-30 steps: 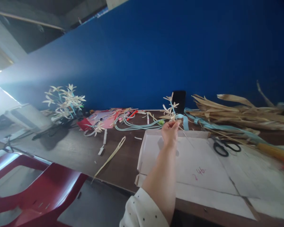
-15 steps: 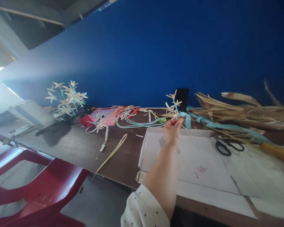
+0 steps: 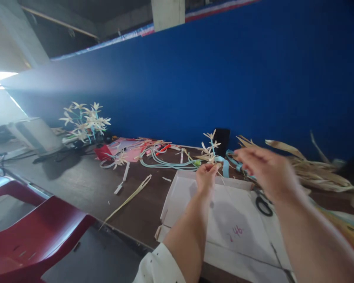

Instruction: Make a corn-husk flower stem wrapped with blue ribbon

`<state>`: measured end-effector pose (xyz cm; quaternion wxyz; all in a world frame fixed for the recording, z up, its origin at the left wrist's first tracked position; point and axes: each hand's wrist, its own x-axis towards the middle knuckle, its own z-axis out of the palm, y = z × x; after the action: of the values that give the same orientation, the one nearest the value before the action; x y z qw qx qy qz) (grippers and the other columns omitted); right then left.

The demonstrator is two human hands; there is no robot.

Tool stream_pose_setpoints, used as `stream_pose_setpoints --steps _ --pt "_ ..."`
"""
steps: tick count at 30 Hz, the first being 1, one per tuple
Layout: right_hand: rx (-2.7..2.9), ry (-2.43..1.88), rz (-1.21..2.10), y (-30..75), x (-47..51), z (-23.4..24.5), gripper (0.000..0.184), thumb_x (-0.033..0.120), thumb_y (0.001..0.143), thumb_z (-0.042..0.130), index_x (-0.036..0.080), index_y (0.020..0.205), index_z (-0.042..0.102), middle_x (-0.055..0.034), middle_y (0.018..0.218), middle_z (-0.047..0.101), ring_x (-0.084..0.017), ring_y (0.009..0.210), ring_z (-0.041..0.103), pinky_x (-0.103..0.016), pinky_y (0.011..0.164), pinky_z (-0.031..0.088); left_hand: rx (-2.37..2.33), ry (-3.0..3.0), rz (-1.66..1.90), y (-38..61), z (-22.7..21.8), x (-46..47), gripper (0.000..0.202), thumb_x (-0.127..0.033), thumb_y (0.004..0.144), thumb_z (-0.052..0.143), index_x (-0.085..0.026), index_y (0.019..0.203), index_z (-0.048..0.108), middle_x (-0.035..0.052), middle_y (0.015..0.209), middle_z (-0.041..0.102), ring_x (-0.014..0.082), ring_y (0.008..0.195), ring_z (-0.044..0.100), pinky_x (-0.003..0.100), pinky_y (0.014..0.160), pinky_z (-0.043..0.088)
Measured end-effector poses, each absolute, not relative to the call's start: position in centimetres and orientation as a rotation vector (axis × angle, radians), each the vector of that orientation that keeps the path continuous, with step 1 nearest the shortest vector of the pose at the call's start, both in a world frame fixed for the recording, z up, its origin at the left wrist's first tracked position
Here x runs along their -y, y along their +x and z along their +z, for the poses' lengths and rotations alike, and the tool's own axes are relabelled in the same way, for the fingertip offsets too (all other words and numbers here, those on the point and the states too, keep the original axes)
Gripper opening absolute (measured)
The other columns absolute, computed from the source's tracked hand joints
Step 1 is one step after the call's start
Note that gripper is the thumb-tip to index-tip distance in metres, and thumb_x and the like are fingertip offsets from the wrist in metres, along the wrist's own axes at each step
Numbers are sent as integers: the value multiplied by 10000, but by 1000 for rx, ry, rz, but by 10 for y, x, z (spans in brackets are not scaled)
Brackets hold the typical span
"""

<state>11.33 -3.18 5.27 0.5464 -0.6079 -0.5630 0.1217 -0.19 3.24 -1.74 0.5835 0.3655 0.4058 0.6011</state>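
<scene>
My left hand is closed in a pinch on the stem of a small artificial flower spray with pale, pointed petals, held upright over the back edge of the white cardboard. A light-blue ribbon hangs beside its fingertips. To the right, my right hand is raised over the cardboard, slightly blurred, thumb and fingers drawn together. Whatever they may hold is too small to make out. Below this hand lie black-handled scissors, partly covered by the forearm.
Dried husks are heaped at the right. A finished-looking flower bunch stands at the far left. Pale-blue cords, red and pink scraps and a folded straw strip lie on the dark table. A red chair is at the front left.
My right hand has come into view from the right, over the scissors and husks. My left hand keeps its pinch on the flower spray. The view has shifted slightly.
</scene>
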Motion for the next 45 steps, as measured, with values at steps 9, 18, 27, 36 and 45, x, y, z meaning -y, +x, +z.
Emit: stream_pose_setpoints --steps 9,18,27,36,45 --pt "1369 -1539 -74 94 9 7 336 435 820 502 216 1004 679 -86 1001 656 -174 707 603 -300 658 473 -817 913 1460 -2 -17 -30 179 -266 611 704 -126 685 621 -13 616 586 87 579 504 232 636 407" --pt "1238 -1356 357 121 1 8 441 478 842 474 202 1152 624 -84 983 698 -230 942 631 -355 815 480 -827 1054 1437 0 -10 -21 147 -247 633 690 -139 681 602 -9 611 587 93 572 508 221 599 398" --pt "1209 -1247 645 122 7 3 405 518 763 596 212 1010 692 -48 898 703 -227 861 635 -329 748 486 -815 1214 1454 -2 -10 -17 156 -283 675 673 -148 666 595 -15 600 558 92 568 473 223 597 383" --pt "1058 -1093 798 117 10 3 362 459 697 689 202 951 667 -48 851 685 -190 766 619 -300 702 483 -800 1340 1491 -1 -12 -16 82 -238 708 639 -157 694 630 19 671 616 124 639 533 251 653 416" --pt "905 -1021 1021 111 15 10 362 399 663 719 168 941 697 59 378 451 -85 391 375 -236 467 359 -823 1351 1485 -3 -11 -14 102 -243 694 669 -152 725 635 16 682 615 118 640 534 249 652 427"
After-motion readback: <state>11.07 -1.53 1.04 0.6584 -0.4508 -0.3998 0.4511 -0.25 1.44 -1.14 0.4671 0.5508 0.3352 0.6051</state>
